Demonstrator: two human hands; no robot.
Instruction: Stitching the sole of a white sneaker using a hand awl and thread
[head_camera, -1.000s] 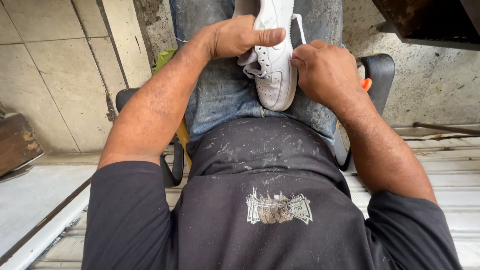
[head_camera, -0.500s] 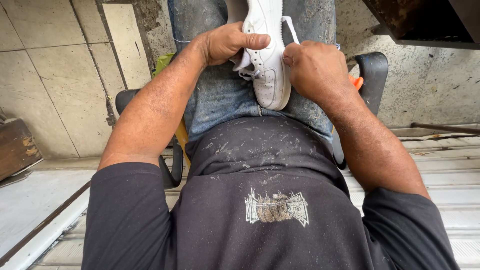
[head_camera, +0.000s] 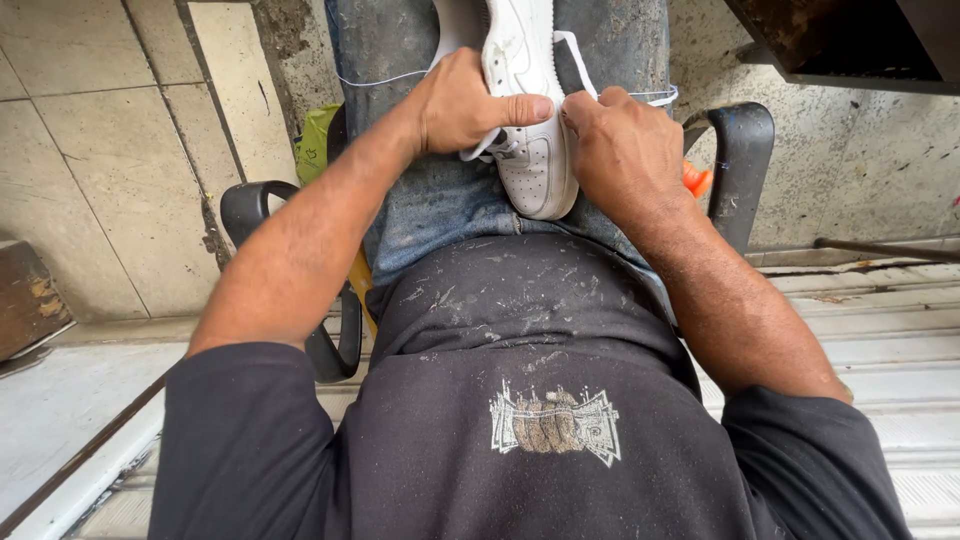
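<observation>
Where tiled wall (head_camera: 90, 150) meets floor | chair arm (head_camera: 745, 160) | jeans (head_camera: 440, 200)

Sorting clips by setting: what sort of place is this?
Probably a rough, informal shoe-repair spot, maybe outdoors. A seated person's hands work a white sneaker on the lap in a dark plastic chair, between a stained tiled wall and bare concrete.

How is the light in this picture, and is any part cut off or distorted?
Head view: soft, even daylight with no hard shadows or glare; the white shoe is bright but keeps its detail; left hand and right hand are sharp; the shoe's far end is cropped at the top; wide-angle bending at the edges.
</observation>
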